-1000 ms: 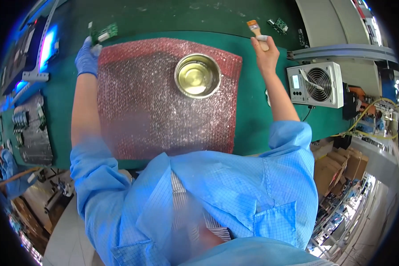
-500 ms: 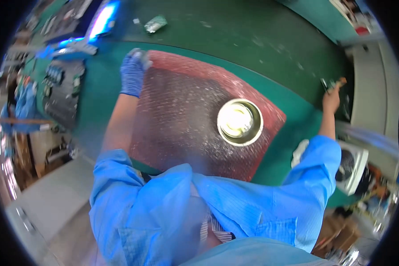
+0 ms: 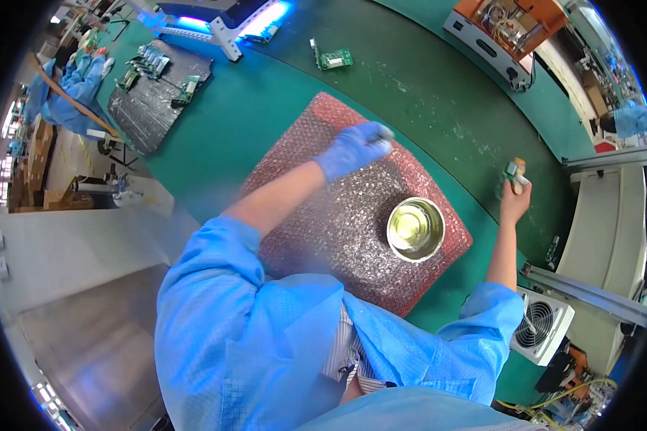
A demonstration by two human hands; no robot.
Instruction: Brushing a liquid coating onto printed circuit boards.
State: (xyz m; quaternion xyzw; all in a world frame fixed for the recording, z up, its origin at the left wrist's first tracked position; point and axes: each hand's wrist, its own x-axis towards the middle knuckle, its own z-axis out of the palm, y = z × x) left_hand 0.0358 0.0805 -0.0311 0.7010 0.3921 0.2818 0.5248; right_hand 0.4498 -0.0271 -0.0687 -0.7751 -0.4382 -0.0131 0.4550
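My left hand, in a blue glove, hovers over the far part of a reddish bubble-wrap mat. Its fingers are drawn together around something whitish at their tips, too blurred to name. Out to the right, over the dark green belt, my bare right hand pinches a small green circuit board. A tan piece shows beside that board; whether it is part of it I cannot tell. Between the hands a round metal bowl with pale yellowish liquid stands on the mat's right side.
Another circuit board lies on the belt. At far left, several boards rest on a dark sheet near a blue-lit stand. An orange-framed machine stands at far right, a white fan at near right.
My left hand has moved right, from the mat's far left corner to over the mat. My right hand still holds the board. The whole view has shifted and turned.
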